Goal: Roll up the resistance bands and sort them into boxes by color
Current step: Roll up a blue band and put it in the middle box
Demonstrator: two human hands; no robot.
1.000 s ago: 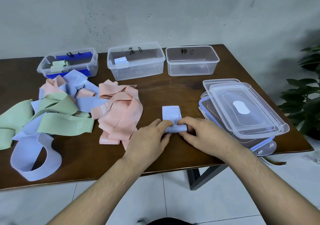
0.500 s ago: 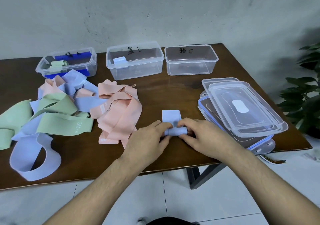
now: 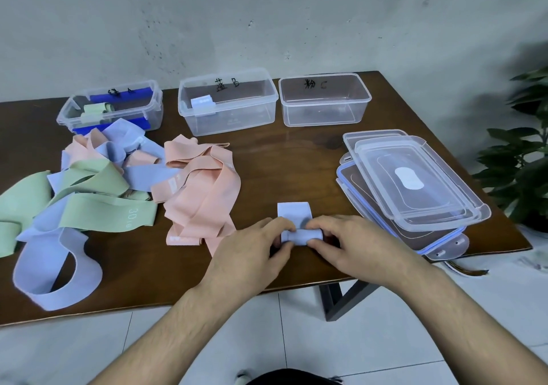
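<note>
Head view, one frame. Hidden or unclear first: my left hand and right hand cover both ends of the pale blue fabric resistance band, so I cannot see how tight the roll is or how many turns it has. The marker labels on the three boxes are only partly legible. The contents of the left clear plastic box are partly masked by its wall; I make out a green roll and something dark blue. A dark shape at the bottom edge is cut off and I cannot identify it.

Blue band: it lies on the dark brown wooden desk near the front edge, between the pink pile and the lids. The rolled part has its long axis running left to right. The unrolled tail lies flat and points away from me, toward the boxes.

Hands: left grasps the left end of the roll, fingers curled over it. Right grasps the right end, thumb underneath at the front.

Middle clear plastic box holds one pale blue roll at its left wall. Right clear plastic box shows nothing inside.

Loose pink fabric bands lie just left of my left hand. The mixed heap of green, blue and pink bands runs off the left edge. Stack of clear plastic lids sits at right; a green leafy plant is cut off beyond it.
</note>
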